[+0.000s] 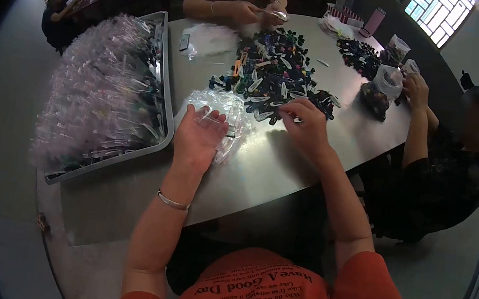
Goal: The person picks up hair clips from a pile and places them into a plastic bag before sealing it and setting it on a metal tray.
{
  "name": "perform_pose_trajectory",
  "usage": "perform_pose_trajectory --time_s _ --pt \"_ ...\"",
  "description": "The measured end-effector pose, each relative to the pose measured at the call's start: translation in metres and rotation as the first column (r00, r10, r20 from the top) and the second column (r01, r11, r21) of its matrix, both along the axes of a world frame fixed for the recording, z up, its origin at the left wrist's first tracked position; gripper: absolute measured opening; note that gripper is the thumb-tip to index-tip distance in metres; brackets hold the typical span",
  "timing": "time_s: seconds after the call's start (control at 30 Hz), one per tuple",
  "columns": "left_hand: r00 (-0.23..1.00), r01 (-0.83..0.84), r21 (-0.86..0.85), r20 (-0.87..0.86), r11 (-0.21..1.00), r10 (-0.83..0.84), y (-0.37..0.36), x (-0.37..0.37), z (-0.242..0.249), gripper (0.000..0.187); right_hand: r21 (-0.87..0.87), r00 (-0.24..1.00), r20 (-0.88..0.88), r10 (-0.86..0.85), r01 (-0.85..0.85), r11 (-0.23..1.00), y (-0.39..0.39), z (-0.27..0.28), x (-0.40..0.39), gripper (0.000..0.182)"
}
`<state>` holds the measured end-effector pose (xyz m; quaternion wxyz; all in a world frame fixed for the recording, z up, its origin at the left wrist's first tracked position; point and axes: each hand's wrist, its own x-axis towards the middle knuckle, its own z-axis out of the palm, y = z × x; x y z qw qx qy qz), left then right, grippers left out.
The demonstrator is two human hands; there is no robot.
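Note:
My left hand (200, 136) is palm up, its fingers curled round a small clear plastic bag (210, 123), over a stack of clear bags (229, 109) on the metal table. My right hand (307, 127) is at the near edge of a large pile of dark hair clips (277, 64), thumb and fingertips pinched together; what they hold, if anything, is too small to name. Silver, orange and dark clips show in the pile.
At the left a grey tray (167, 108) is heaped with filled clear bags. Co-workers sit across the table and at the right, their hands near the clips. A smaller clip pile (358, 55), plastic bags of clips (386, 87) and a pink box (373, 21) stand at the back right.

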<state>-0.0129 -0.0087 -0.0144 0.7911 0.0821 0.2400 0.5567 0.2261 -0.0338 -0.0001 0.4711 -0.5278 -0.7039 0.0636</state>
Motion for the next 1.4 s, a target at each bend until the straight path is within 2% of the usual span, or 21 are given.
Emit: perform_pose_trajectory --time_s 0.07,0.13,0.2,0.33,0.4,0.47,0.53,0.63,0.73,0.83,0.9,1.0,1.03,1.1,1.23,1.3,1.4 --pt "1.000 -0.002 -0.030 0.028 1.000 0.002 -0.001 0.001 0.003 0.038 -0.088 0.990 0.121 -0.066 0.077 0.993 -0.006 -0.008 0.033 0.013" --pt "1.000 0.002 -0.040 0.030 0.999 -0.001 -0.002 0.003 0.008 0.039 -0.081 0.974 0.193 -0.115 0.132 0.988 -0.013 -0.011 0.042 0.012" --pt "1.000 0.005 -0.050 0.025 0.999 -0.003 -0.001 0.004 0.006 0.039 -0.026 0.918 0.373 -0.136 0.156 0.987 -0.019 -0.014 0.046 0.011" --pt "0.998 0.026 -0.047 0.062 0.999 -0.023 -0.001 0.002 0.004 0.043 -0.092 0.938 0.323 -0.128 0.166 0.982 -0.017 -0.017 0.045 0.009" --pt "0.994 0.031 -0.059 0.103 0.998 -0.025 -0.002 0.000 0.007 0.047 0.010 0.865 0.489 -0.114 0.125 0.992 -0.016 -0.014 0.044 0.009" --pt "0.996 0.001 -0.076 0.087 0.997 0.006 -0.003 -0.001 0.010 0.049 0.044 0.863 0.497 -0.096 0.085 0.995 -0.017 -0.015 0.038 0.010" --pt "0.998 -0.009 -0.087 0.068 0.996 0.015 -0.003 0.001 0.012 0.053 -0.028 0.902 0.379 -0.208 0.236 0.971 -0.022 -0.010 0.027 0.010" --pt "0.994 -0.002 -0.072 0.112 0.997 0.010 -0.005 0.005 0.009 0.059 -0.163 0.996 0.074 -0.047 0.059 0.985 -0.035 0.010 0.000 0.005" --pt "0.990 0.022 -0.049 0.143 0.999 -0.015 -0.009 0.007 0.012 0.065 -0.091 0.991 0.031 0.131 -0.128 0.988 -0.047 0.033 -0.042 0.008" --pt "0.985 0.032 -0.033 0.172 0.999 -0.026 -0.010 0.005 0.013 0.069 -0.026 0.958 0.124 0.260 -0.259 0.966 -0.055 0.049 -0.071 0.014" --pt "0.983 0.029 -0.012 0.181 1.000 -0.027 -0.011 0.004 0.013 0.071 0.008 0.957 0.142 0.253 -0.257 0.966 -0.055 0.050 -0.084 0.013" --pt "0.986 0.055 -0.015 0.160 0.998 -0.052 -0.012 0.004 0.016 0.071 0.163 0.933 0.318 0.170 -0.230 0.959 -0.048 0.045 -0.096 0.015" --pt "0.985 0.072 -0.013 0.158 0.997 -0.069 -0.011 0.005 0.016 0.071 0.164 0.933 0.320 0.168 -0.229 0.960 -0.043 0.044 -0.101 0.015" --pt "0.984 0.092 -0.014 0.157 0.996 -0.089 -0.013 0.006 0.015 0.071 0.227 0.880 0.465 0.099 -0.226 0.947 -0.037 0.043 -0.109 0.016" --pt "0.980 0.099 0.065 0.169 0.993 -0.109 -0.009 0.002 0.006 0.070 0.299 0.882 0.470 0.006 -0.166 0.940 -0.024 0.033 -0.120 0.016" --pt "0.976 0.091 0.082 0.192 0.992 -0.106 -0.005 -0.002 0.004 0.069 0.384 0.960 0.262 0.104 -0.202 0.901 -0.023 0.033 -0.112 0.014" --pt "0.963 0.016 0.000 0.271 1.000 -0.015 -0.003 -0.004 0.002 0.067 0.170 0.999 0.033 -0.003 -0.003 0.985 -0.031 0.034 -0.078 0.010"
